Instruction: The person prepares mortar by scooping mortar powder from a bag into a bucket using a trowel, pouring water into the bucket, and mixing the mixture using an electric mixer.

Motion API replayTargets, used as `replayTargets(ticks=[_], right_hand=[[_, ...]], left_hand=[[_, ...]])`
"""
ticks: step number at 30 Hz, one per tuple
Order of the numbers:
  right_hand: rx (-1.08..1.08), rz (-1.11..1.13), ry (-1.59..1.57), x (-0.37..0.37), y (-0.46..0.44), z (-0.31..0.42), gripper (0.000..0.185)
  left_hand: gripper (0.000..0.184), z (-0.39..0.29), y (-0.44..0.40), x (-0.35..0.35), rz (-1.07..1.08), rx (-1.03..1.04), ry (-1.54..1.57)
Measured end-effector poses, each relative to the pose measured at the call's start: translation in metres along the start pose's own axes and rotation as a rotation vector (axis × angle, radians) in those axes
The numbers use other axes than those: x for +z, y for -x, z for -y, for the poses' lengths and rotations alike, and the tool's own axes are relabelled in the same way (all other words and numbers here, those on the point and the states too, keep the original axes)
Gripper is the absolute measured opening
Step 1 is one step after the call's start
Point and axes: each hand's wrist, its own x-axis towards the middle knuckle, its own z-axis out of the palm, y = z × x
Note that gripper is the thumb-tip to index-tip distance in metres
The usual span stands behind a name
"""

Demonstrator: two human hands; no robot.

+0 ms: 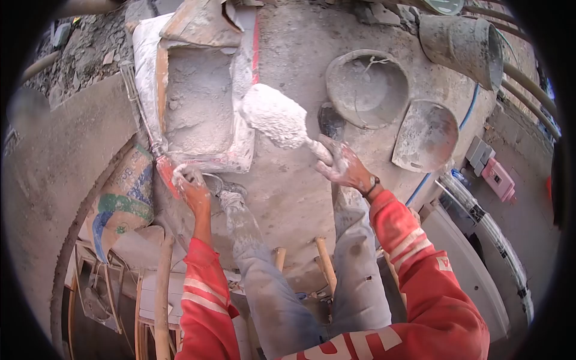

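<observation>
Head view shows my right hand [348, 167] closed round the handle [323, 152] of a trowel [309, 141] heaped with pale, lumpy mix [275, 117], held between the opened bag of powder [147, 54] and the round basin [384, 99]. I judge it front-heavy and rigid, its load quick to crumble off if tilted, so a firm hold close behind the blade suits the caked handle. My left hand [195, 188] touches the red grip [166, 173] of a long tool, though I cannot tell how tightly its fingers close.
</observation>
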Motion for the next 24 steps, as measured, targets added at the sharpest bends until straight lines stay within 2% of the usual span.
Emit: replayTargets(ticks=[1,4,8,11,13,16,19,21,23,24], right_hand=[[0.070,-0.028,0.003,-0.019,0.024,-0.005,0.065],[0.208,-0.212,0.062,-0.053,0.094,-0.041,0.065],[0.395,-0.438,0.069,-0.077,0.123,-0.079,0.061],[0.453,-0.484,0.201,-0.075,0.091,-0.128,0.058],[0.442,-0.378,0.570,-0.065,0.061,-0.170,0.052],[0.567,-0.420,0.542,-0.064,0.032,-0.176,0.051],[0.442,-0.705,0.787,-0.043,0.052,-0.189,0.046],[0.329,-0.849,0.757,-0.024,0.077,-0.210,0.048],[0.495,-0.780,0.414,-0.044,0.080,-0.110,0.046],[0.435,-0.791,0.403,-0.034,0.086,-0.090,0.046]], left_hand=[[0.057,-0.006,0.017,0.010,0.069,-0.034,0.050],[0.061,-0.015,0.062,0.049,0.055,0.059,-0.304],[0.066,-0.043,0.097,0.085,0.251,-0.011,-0.277],[0.070,-0.073,0.098,0.104,0.369,-0.052,-0.251],[0.070,-0.083,0.095,0.111,0.394,-0.009,-0.238],[0.063,-0.077,0.079,0.115,0.376,-0.030,-0.204],[0.053,-0.083,0.063,0.096,0.400,-0.093,-0.253],[0.047,-0.074,0.053,0.087,0.341,-0.126,-0.261],[0.049,-0.055,0.038,0.075,0.242,-0.150,-0.229],[0.055,-0.040,0.028,0.070,0.187,-0.152,-0.194]])
